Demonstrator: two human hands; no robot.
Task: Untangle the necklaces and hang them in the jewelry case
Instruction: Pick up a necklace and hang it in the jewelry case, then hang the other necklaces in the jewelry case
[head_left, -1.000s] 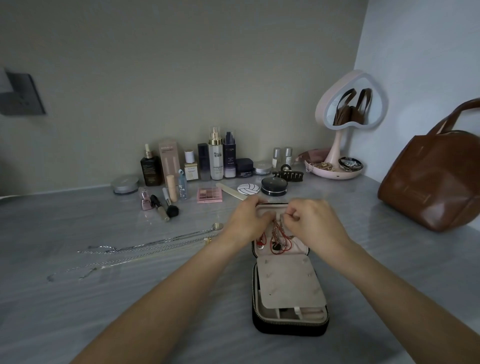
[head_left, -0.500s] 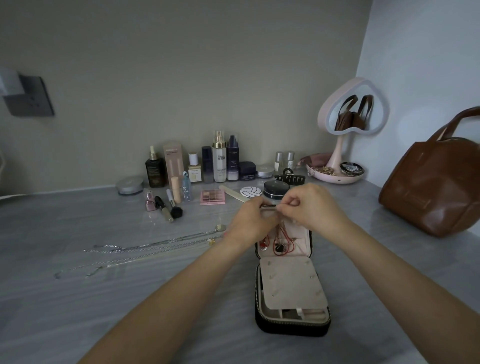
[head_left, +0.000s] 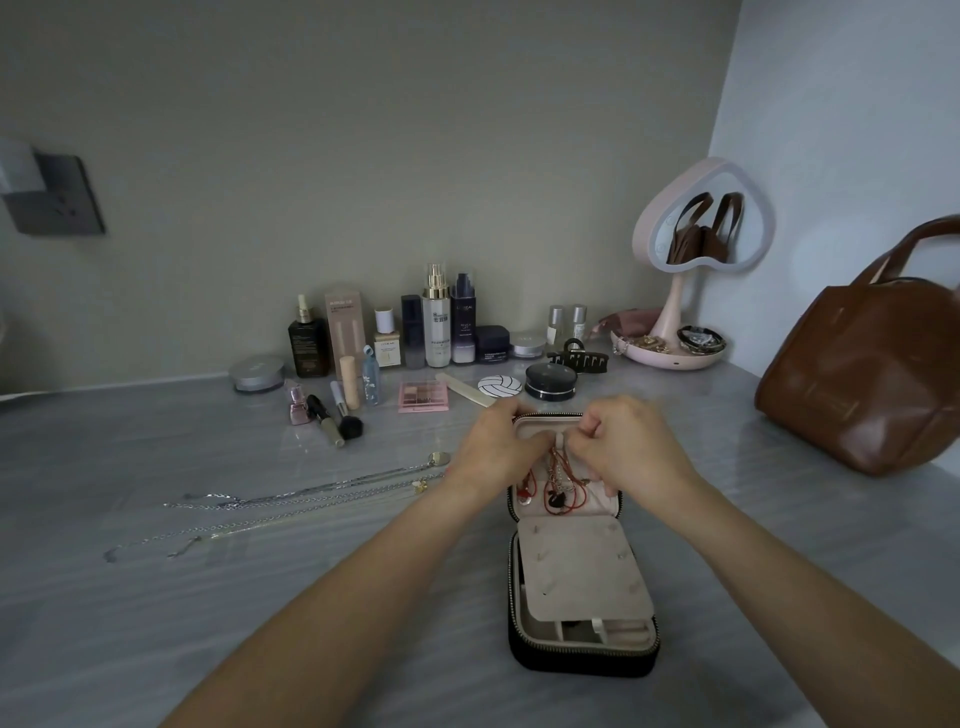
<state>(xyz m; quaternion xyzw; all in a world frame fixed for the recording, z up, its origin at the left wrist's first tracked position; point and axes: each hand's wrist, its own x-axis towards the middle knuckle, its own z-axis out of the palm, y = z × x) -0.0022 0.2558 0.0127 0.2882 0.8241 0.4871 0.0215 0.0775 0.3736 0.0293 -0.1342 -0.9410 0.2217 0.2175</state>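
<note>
Two hands met over the far half of the open jewelry case (head_left: 582, 571), which lay on the gray table (head_left: 208, 597). The left hand (head_left: 498, 447) and the right hand (head_left: 631, 447) were both curled up tight at the little hook strip near the top of the lid. They seemed to pinch the top end of a necklace there, but the chain was too thin to be sure. Red cords and a gold chain (head_left: 558, 478) hung down from just under the fingers, running toward the person. So the hook was right at the fingertips, and both hands were about equally near it.

Some silver necklaces (head_left: 311, 493) lay stretched out long on the table, off to the left of the case. The left hand was nearer to them.

Compared with a second ago, the hands had hardly moved. They stayed at the same hook. The silver necklaces had not moved either.
</note>
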